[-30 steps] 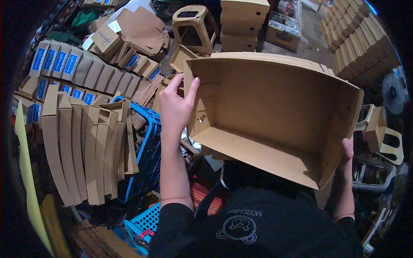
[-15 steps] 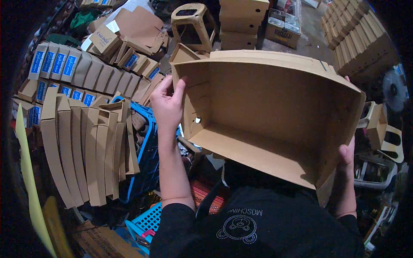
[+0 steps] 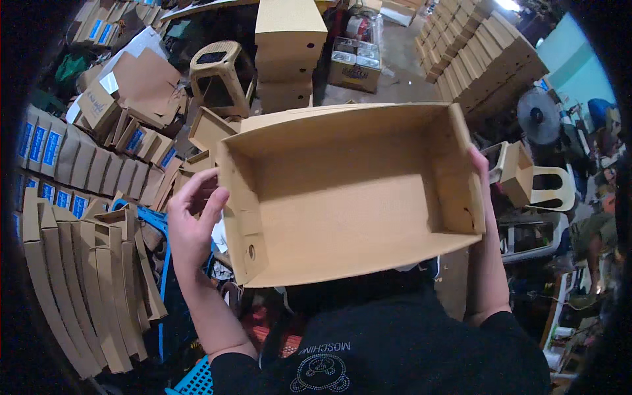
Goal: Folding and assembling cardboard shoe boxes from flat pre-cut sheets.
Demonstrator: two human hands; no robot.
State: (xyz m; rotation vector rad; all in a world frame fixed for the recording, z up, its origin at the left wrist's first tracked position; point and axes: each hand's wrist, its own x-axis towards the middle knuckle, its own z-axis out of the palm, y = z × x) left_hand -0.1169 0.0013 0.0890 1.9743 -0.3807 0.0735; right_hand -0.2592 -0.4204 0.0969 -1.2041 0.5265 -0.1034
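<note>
The person is holding an open cardboard box (image 3: 349, 197) up in front of the chest, its hollow side facing the camera. The left hand (image 3: 192, 220) is gripping the box's left end wall, fingers (image 3: 212, 207) curled around its edge, while the right hand (image 3: 482, 178) is pressing against the right end wall, mostly hidden behind it. Folded flat cartons (image 3: 79, 276) are standing in rows at the left.

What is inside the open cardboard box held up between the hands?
The cardboard box shows only bare brown floor and walls, with a small round hole in its left end wall. Whatever lies beneath it is covered. The left hand and right hand flank its ends.
</note>
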